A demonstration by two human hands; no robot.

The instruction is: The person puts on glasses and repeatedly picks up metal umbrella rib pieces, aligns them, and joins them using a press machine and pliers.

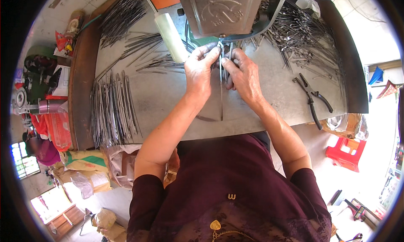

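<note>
Under the grey metal machine housing [223, 14], both hands are close together at its lower edge. My left hand [200, 71] pinches a thin metal rod [221, 99] near its upper end, between thumb and fingers. The rod's long part runs down toward my body over the worktop. My right hand [245, 75] is closed just beside it, its thumb at the rod and its fingers curled round a second slim metal piece [230, 50]. Exactly how the two pieces meet is hidden by the fingers.
A lit cylindrical lamp [171, 38] hangs left of the machine. On the metal worktop [168, 103] lie a row of metal strips [112, 109], dark rods [123, 17], a heap of finished-looking metal pieces [296, 33] and dark-handled pliers [311, 99]. A red stool [346, 153] stands at right.
</note>
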